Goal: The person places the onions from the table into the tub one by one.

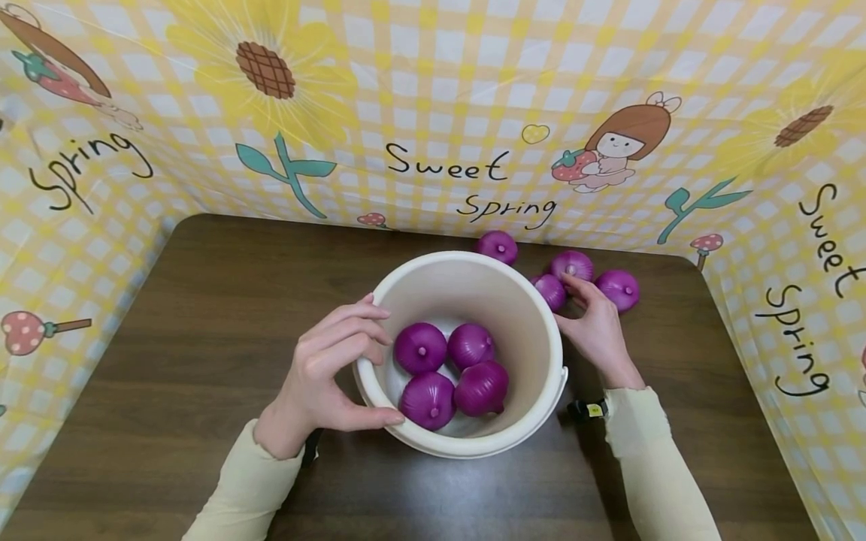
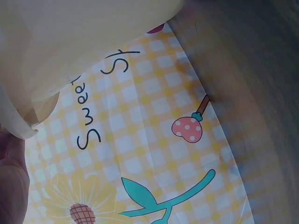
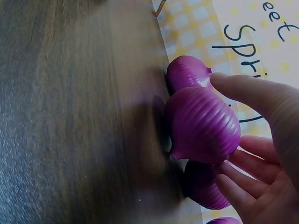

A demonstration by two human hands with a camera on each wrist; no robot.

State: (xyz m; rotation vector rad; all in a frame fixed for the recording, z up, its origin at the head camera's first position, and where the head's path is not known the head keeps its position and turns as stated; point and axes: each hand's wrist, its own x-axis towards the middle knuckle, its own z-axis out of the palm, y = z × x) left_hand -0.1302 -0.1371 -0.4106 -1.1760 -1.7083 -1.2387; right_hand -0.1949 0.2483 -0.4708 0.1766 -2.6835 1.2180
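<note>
A white bucket (image 1: 467,448) stands on the table with several purple onions (image 1: 482,388) inside. My left hand (image 1: 325,368) grips its rim from the left, thumb at the near side and fingers over the edge. Right of the bucket, my right hand (image 1: 595,330) reaches to a purple onion (image 1: 549,292). In the right wrist view, thumb and fingers are spread around this onion (image 3: 201,126), the fingertips close against its lower side. Another onion (image 1: 571,264) lies just behind it, and one more (image 1: 619,291) is right of the hand.
A further onion (image 1: 497,247) lies behind the bucket, near the back edge. Yellow checked cloth (image 1: 433,98) with printed flowers and lettering walls the dark wooden table (image 1: 223,315) at the back and both sides.
</note>
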